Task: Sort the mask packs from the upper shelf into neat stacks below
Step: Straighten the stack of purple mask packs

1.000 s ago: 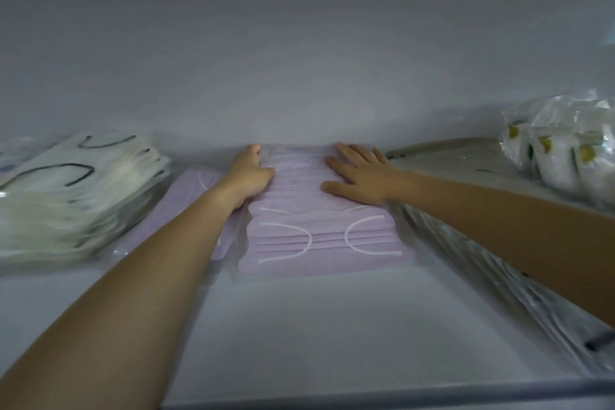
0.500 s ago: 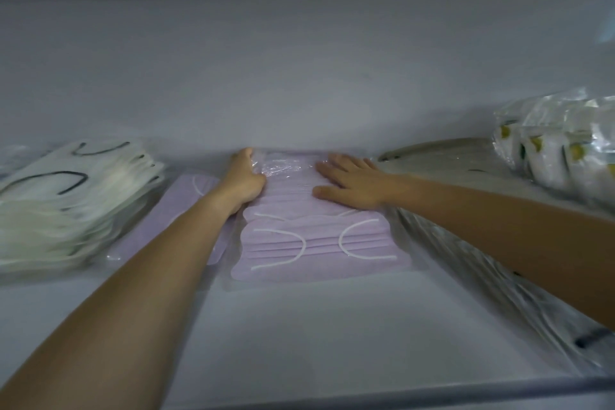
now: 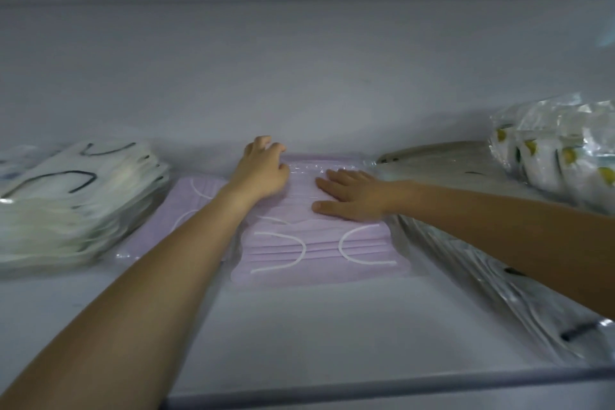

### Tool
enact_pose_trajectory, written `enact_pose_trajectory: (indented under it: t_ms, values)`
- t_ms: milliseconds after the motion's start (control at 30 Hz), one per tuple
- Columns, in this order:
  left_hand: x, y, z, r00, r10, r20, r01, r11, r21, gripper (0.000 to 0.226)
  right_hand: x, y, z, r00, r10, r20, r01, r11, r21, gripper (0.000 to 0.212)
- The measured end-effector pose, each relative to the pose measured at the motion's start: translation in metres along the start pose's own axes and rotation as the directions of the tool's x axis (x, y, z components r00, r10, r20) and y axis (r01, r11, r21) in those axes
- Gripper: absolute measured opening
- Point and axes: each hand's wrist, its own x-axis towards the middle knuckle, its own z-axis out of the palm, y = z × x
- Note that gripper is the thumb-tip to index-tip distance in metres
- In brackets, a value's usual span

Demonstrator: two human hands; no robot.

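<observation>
l. hand (image 3: 261,170) has been shifted to the far-left corner of the purple mask pack (image 3: 319,253) since 0.5 s ago; r. hand (image 3: 349,198) is kept flat. shelf (image 3: 332,326): pack is laid at centre, near the back wall. white mask stack (image 3: 66,210) is seen at left, clear-wrapped packs (image 3: 466,260) at right, 2nd purple pack (image 3: 189,196) under the l. forearm. l. fingers are curled at the corner; grip cannot be told. r. fingers are straight, pressed on the pack's far half.
</observation>
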Motion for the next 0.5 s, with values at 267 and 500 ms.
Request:
enact_pose_trajectory:
  t_ms: [267, 500]
  values:
    - [0.000, 0.023, -0.028, 0.994, 0.073, 0.078, -0.076, 0.996, 0.035, 0.041, -0.044, -0.020, 0.006, 0.996, -0.057, 0.063, 0.056, 0.998, 0.012, 0.069]
    - [-0.031, 0.005, -0.081, 0.991, 0.034, 0.131, -0.039, 0.999, 0.032, 0.041, -0.062, -0.024, -0.004, 0.998, -0.048, -0.044, 0.050, 0.998, 0.031, 0.070]
